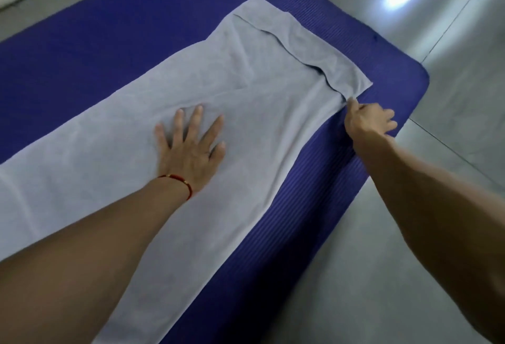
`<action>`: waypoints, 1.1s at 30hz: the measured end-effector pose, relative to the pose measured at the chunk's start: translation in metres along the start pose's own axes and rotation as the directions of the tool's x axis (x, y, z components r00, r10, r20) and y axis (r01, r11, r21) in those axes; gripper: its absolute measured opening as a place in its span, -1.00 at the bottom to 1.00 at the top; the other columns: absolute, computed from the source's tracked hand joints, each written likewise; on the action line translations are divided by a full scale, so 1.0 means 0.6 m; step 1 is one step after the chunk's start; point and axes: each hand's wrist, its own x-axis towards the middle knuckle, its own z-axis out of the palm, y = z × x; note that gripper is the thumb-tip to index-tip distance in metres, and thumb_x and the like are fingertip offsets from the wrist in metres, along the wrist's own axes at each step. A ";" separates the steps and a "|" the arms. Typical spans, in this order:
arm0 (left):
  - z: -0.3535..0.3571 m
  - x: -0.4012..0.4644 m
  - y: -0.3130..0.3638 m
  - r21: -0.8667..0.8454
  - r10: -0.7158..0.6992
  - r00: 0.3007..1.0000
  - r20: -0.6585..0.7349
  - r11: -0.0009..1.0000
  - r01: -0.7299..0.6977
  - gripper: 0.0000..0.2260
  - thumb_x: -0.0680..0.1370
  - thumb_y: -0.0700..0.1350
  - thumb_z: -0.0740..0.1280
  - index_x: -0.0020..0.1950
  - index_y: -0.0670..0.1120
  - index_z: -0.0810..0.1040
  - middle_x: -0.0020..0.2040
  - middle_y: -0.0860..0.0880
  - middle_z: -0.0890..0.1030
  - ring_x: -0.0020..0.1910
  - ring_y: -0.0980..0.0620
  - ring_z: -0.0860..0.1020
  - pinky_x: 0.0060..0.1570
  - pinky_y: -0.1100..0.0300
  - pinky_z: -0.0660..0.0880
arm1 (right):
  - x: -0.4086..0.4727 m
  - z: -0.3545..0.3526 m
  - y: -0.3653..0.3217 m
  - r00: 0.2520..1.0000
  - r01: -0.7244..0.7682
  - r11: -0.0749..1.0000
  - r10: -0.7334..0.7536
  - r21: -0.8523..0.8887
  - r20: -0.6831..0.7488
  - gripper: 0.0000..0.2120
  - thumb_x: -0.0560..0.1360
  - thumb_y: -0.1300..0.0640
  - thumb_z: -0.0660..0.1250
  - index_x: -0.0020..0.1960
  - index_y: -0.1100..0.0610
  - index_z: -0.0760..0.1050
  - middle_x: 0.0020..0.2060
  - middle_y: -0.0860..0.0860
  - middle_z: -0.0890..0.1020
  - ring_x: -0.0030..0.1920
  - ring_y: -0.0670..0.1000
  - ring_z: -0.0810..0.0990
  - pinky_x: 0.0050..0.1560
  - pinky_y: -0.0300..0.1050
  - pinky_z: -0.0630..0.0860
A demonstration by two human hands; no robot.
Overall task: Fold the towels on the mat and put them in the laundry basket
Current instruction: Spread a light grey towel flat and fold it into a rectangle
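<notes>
Grey towel (175, 136) is laid lengthwise on the blue mat (82, 51), far end folded over. It is pressed flat by the left hand (191, 147), fingers spread; its edge is pinched by the right hand (369, 122).

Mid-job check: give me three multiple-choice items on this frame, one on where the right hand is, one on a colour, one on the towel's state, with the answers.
1. Where is the right hand?
A. flat on the towel's middle
B. at the towel's far right edge
C. on the bare floor

2. What colour is the mat?
A. green
B. red
C. blue-purple

3. What state is the towel in?
A. spread out, far end flipped over
B. rolled up
C. in a basket

Answers: 1 B, its fingertips pinch the edge just below the flipped strip while the left hand presses flat on the middle. 2 C, blue-purple shows all round the grey towel. 3 A, it lies flat with one narrow strip turned over.
</notes>
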 end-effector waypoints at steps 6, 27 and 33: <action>0.016 -0.007 -0.014 0.039 0.052 0.989 -0.138 0.998 -0.047 -0.46 0.66 0.24 -0.11 0.65 0.24 -0.04 0.68 0.00 -0.01 0.64 -0.20 -0.01 0.49 -0.41 0.01 | 0.050 0.005 -0.042 0.998 -0.062 0.996 0.061 -0.070 -0.023 -0.57 0.59 -0.13 0.19 0.29 0.13 0.50 0.46 0.11 0.34 0.45 0.22 0.27 0.41 0.25 0.19; -0.007 -0.011 -0.021 -0.060 0.036 0.995 -0.095 0.997 -0.042 -0.42 0.60 0.14 0.09 0.64 0.15 0.16 0.67 -0.02 0.11 0.64 -0.17 0.04 0.48 -0.38 0.03 | 0.025 0.172 -0.465 0.424 0.899 0.291 -0.764 -0.327 0.486 -0.35 0.60 0.31 0.24 0.61 -0.09 0.22 0.63 -0.02 0.16 0.57 0.23 0.18 0.52 0.25 0.20; -0.010 -0.010 -0.021 -0.093 0.024 0.998 -0.061 0.995 -0.030 -0.40 0.58 0.14 0.12 0.64 0.17 0.15 0.66 -0.03 0.11 0.64 -0.16 0.03 0.48 -0.39 0.04 | 0.033 0.175 -0.531 0.362 0.870 0.181 -0.867 -0.459 0.343 -0.76 0.63 0.27 0.22 0.28 0.19 0.46 0.24 0.25 0.48 0.21 0.39 0.52 0.23 0.29 0.45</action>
